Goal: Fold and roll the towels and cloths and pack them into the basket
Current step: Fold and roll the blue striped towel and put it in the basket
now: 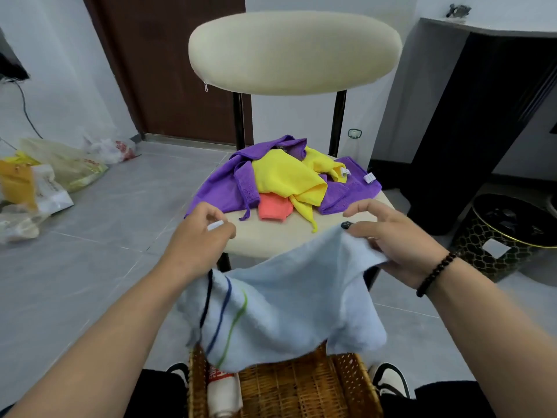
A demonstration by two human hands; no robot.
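Grey floor tiles and a cream chair [301, 233] fill the frame. Both hands pinch the light-blue striped towel [280, 309] — left hand [200, 236] at centre-left, right hand [398, 242] at centre-right — holding it spread, probably to square it for folding. Below it sits the wicker basket [289, 390]; purple, yellow and coral cloths [283, 176] wait on the seat.
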